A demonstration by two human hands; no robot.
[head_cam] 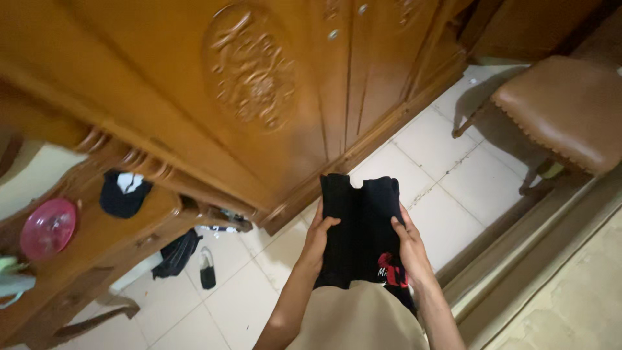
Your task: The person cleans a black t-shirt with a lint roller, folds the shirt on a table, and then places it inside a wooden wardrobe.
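Note:
A black garment (363, 227) with a red and white print near its lower right is held up in front of me, its sides folded inward. My left hand (319, 241) grips its left edge, thumb on the front. My right hand (408, 249) grips the right edge beside the red print. The lower end of the garment rests against my beige clothing (359, 321). It hangs above the white tiled floor (447, 188), in front of a carved wooden wardrobe (253, 78).
A brown leather stool (567, 110) stands at the right. At the left, a wooden dresser (97, 240) holds a dark cap (124, 194) and a pink round lid (48, 227). Dark clothing (176, 254) and a black item (207, 272) lie on the floor.

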